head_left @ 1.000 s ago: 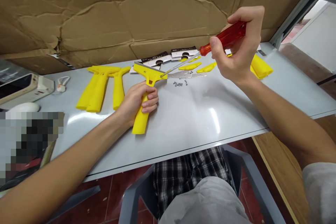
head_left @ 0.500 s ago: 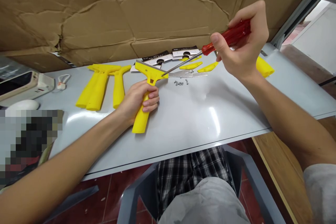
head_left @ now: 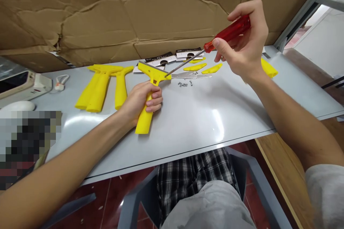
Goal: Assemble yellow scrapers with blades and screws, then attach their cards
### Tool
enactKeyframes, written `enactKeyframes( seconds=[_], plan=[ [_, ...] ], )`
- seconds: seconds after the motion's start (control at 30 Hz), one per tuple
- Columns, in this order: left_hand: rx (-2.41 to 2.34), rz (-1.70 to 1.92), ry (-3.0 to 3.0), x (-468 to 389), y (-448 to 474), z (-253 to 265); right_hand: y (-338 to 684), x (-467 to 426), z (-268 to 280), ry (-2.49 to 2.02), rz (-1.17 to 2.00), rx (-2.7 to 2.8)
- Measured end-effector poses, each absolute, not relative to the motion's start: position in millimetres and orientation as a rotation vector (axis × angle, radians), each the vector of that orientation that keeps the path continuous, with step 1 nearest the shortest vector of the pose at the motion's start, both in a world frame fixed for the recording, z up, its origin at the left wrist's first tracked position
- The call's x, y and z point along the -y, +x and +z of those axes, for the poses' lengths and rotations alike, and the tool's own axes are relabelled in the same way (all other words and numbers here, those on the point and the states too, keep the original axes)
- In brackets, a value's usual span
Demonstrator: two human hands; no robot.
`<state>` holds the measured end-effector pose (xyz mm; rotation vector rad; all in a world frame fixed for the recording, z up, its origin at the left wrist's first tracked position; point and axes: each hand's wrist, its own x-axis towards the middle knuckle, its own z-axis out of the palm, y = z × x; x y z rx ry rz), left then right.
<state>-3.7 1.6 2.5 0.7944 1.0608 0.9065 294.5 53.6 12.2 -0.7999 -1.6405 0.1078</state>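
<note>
Red screwdriver (head_left: 230, 31) slants slightly steeper than before.

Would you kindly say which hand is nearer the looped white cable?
The left hand, right of the cable beyond yellow plastic handles; the right hand is raised much farther right.

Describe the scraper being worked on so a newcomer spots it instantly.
At the pale table before the cardboard, find the left hand near the middle. It grips the handle of a yellow T-shaped scraper. Unlike the yellow handles lying farther left, this one is held, with the red screwdriver angled to its head.
</note>
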Motion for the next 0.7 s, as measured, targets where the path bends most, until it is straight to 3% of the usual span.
enactKeyframes(
  seconds=[0.7],
  plan=[
    [-0.973, 0.956, 0.823, -4.9, -9.5, -11.7, 293.9, -59.5, 17.9, -0.583, 0.039, 1.627]
  ],
)
